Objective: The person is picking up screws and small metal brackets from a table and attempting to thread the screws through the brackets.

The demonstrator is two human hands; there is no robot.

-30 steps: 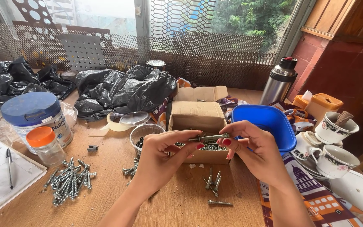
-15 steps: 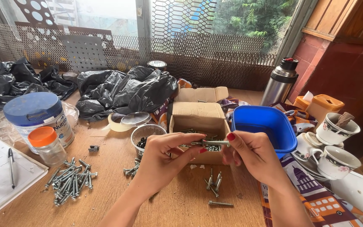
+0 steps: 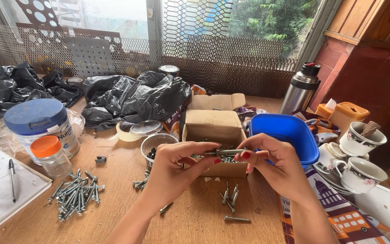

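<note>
My left hand [image 3: 173, 169] and my right hand [image 3: 274, 165] hold one long silver screw [image 3: 228, 152] level between their fingertips, just in front of an open cardboard box [image 3: 214, 124] with more screws inside. The left fingers pinch the screw's left end and the right fingers pinch its right end. A few loose screws [image 3: 229, 199] lie on the wooden table below the hands. A larger pile of screws [image 3: 75, 194] lies to the left.
A blue plastic tub [image 3: 290, 133] sits right of the box, a small clear cup [image 3: 155, 143] left of it. A blue-lidded can [image 3: 37, 118], orange-lidded jar [image 3: 50, 156], notepad with pen [image 3: 12, 178], black bags [image 3: 132, 97], thermos [image 3: 301, 88] and teacups [image 3: 362, 158] surround.
Both hands have kept the screw between them and shifted slightly lower and nearer to me. Nothing else on the table has moved.
</note>
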